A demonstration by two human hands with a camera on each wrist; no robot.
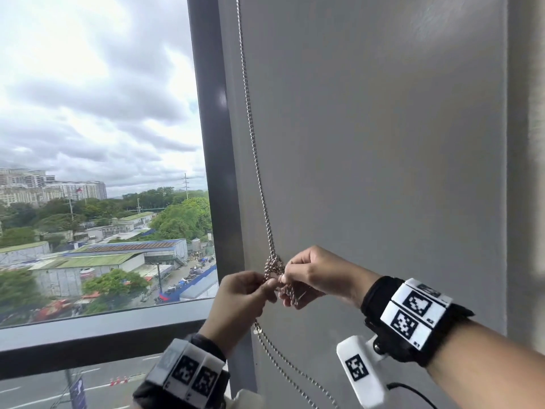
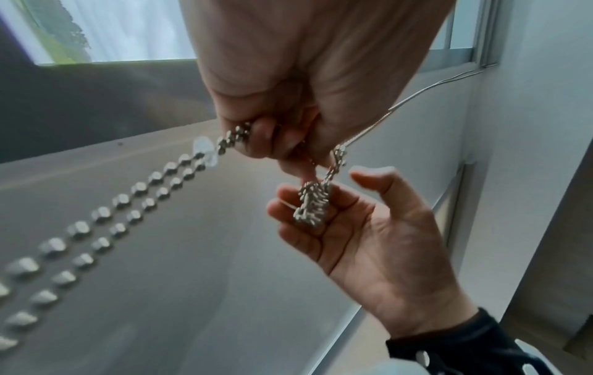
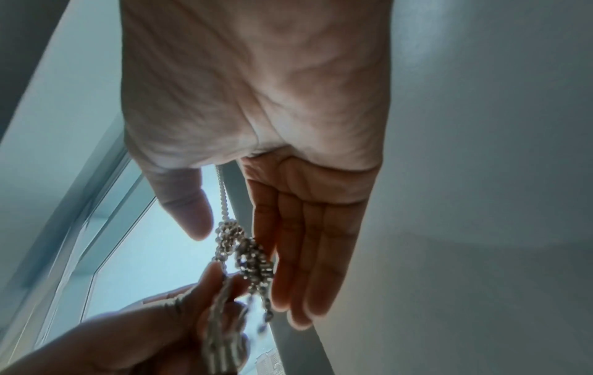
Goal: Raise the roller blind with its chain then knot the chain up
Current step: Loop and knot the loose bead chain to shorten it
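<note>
A metal ball chain point(image 1: 256, 160) hangs down the grey panel beside the window. At waist height it is looped into a loose knot point(image 1: 274, 265). My left hand point(image 1: 269, 286) grips the strands just under the knot, fingers curled round them point(image 2: 256, 137). My right hand point(image 1: 285, 279) is at the knot's right side. Its fingers point(image 3: 308, 253) lie nearly straight with a bunched loop of chain point(image 2: 313, 203) resting against them, and the thumb stands apart. The rest of the chain point(image 1: 283, 360) dangles as two strands below my left hand. No blind fabric covers the glass.
The window glass point(image 1: 103, 172) fills the left, with a dark upright frame point(image 1: 216, 137) and a dark sill point(image 1: 103, 332). The grey panel point(image 1: 383, 143) lies close behind both hands. A clear plastic connector point(image 2: 205, 149) sits on the chain below my left hand.
</note>
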